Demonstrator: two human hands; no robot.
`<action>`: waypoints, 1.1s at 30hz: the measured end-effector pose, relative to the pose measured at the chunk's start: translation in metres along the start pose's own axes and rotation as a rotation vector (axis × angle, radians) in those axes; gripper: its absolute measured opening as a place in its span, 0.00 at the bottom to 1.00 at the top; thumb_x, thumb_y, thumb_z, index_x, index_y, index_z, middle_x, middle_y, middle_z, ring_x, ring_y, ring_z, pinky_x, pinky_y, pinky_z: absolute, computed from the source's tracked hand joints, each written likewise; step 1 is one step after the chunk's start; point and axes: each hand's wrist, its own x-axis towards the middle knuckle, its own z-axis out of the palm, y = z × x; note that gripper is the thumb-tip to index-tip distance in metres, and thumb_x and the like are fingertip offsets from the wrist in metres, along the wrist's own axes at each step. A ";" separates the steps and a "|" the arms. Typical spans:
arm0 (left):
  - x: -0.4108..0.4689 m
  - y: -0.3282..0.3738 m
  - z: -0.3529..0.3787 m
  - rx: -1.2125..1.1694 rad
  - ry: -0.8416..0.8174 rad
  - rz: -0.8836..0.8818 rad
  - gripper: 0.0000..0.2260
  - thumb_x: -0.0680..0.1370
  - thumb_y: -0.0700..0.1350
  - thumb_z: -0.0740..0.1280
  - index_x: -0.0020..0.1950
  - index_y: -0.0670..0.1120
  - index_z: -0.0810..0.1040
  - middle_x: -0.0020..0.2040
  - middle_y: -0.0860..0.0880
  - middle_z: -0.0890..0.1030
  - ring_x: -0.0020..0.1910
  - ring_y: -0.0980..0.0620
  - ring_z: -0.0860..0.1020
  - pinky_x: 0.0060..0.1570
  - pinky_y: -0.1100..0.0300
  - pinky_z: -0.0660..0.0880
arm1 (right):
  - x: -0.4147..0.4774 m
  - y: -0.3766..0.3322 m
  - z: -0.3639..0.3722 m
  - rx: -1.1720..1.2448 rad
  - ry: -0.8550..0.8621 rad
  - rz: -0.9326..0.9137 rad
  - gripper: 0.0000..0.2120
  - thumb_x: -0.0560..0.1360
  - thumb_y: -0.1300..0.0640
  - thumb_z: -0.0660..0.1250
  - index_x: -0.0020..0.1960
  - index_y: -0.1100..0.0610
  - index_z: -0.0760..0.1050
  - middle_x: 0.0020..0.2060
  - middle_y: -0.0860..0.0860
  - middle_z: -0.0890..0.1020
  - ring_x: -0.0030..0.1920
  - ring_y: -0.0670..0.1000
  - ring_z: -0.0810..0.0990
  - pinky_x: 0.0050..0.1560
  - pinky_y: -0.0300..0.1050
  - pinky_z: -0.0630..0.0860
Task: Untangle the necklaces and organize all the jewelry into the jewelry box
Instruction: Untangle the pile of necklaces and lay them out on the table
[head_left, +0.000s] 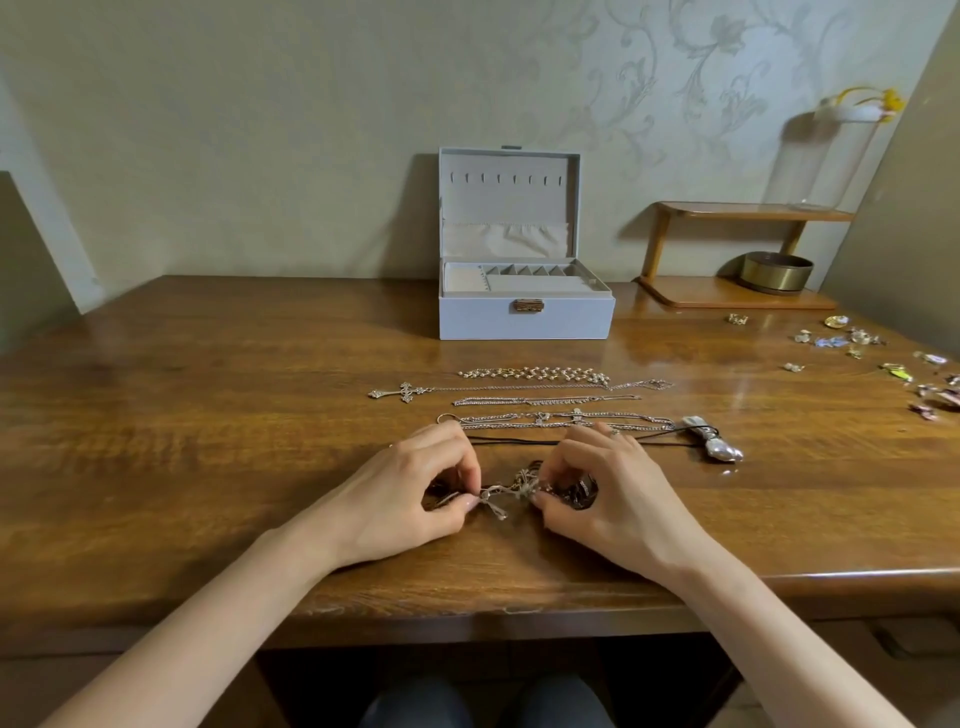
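You pinch the tangle (519, 488) from both sides on the tabletop (208, 389).
Your left hand (410, 488) pinches one side and your right hand (608, 493) the other. Just beyond, necklaces (545, 400) lie in straight rows, the open box (524, 312) stands behind them, and small pieces (857, 343) are scattered far right.

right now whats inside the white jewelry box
The white rectangular jewelry box shows a beige tray of small compartments with no jewelry visible; anything beneath the tray is hidden.

wood table (208, 415), jewelry box (524, 317), necklaces (545, 400), earrings etc. (852, 343)
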 end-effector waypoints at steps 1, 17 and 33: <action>0.000 0.000 0.000 -0.004 0.003 -0.002 0.05 0.75 0.43 0.68 0.43 0.52 0.74 0.47 0.59 0.72 0.49 0.58 0.73 0.50 0.64 0.71 | 0.000 0.001 0.000 0.012 0.003 -0.001 0.09 0.67 0.39 0.62 0.39 0.44 0.72 0.38 0.39 0.73 0.43 0.44 0.70 0.47 0.39 0.66; 0.001 -0.001 -0.002 -0.122 0.000 -0.019 0.03 0.76 0.48 0.68 0.47 0.51 0.78 0.48 0.58 0.76 0.49 0.58 0.75 0.50 0.62 0.73 | 0.007 -0.021 0.015 0.093 0.144 -0.205 0.05 0.68 0.59 0.74 0.41 0.51 0.82 0.37 0.41 0.80 0.41 0.41 0.72 0.46 0.39 0.70; 0.047 0.028 0.004 -0.775 0.193 -0.108 0.04 0.71 0.43 0.68 0.40 0.49 0.82 0.34 0.50 0.83 0.40 0.53 0.81 0.47 0.66 0.75 | 0.035 -0.027 -0.052 1.254 0.225 0.218 0.04 0.64 0.64 0.70 0.39 0.58 0.80 0.36 0.55 0.82 0.43 0.54 0.83 0.46 0.42 0.80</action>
